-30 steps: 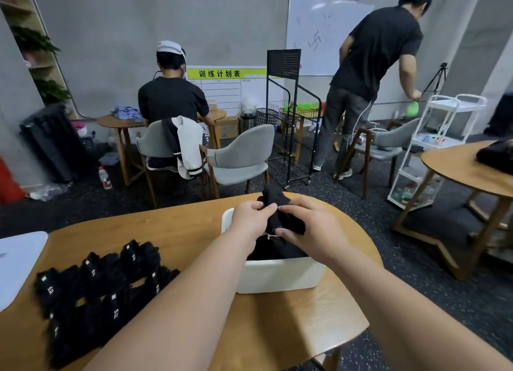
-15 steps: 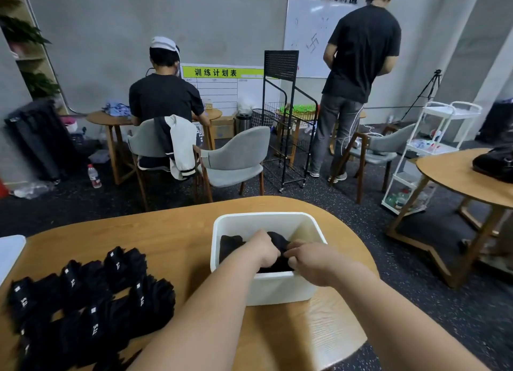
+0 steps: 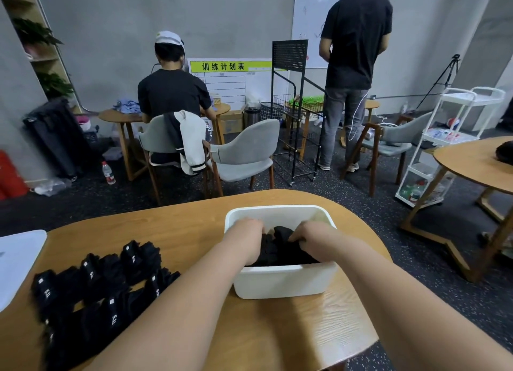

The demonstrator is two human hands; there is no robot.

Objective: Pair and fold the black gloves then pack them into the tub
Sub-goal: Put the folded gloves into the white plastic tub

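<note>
Both hands are down inside the white rectangular plastic tub (image 3: 280, 283), which sits on the far right part of the light wood-grain bench (image 3: 166, 226), close to its rounded edge. The left hand (image 3: 248, 233) and the right hand (image 3: 311, 236) are on a bundle of black fabric gloves (image 3: 277, 250) lying in the tub. The right hand's fingers (image 3: 295, 237) are curled and clamped on the cloth. The left hand's fingers (image 3: 259, 229) are bent down into the bundle and grip it. Both forearms reach over the tub's near wall and hide its near corners.

Left of the tub, well apart from it, two rough rows of loose black gloves with small white labels (image 3: 97, 284) lie on the bench; they look soft, knit and crumpled. A flat white rounded panel (image 3: 19, 259) sits at the bench's left edge.

Beyond the bench, on the dark speckled floor, are a grey padded chair with wood legs (image 3: 244, 154) and a seated person in a black shirt and white cap (image 3: 172, 93) at a small round wooden table. A black metal wire rack (image 3: 294, 107) stands beside a standing person in a black shirt and grey jeans (image 3: 355, 51). At the right are a white tiered trolley (image 3: 449, 137) and a round wooden table (image 3: 477, 162). A clear plastic bottle with a red label (image 3: 108, 173) stands on the floor at the left.
</note>
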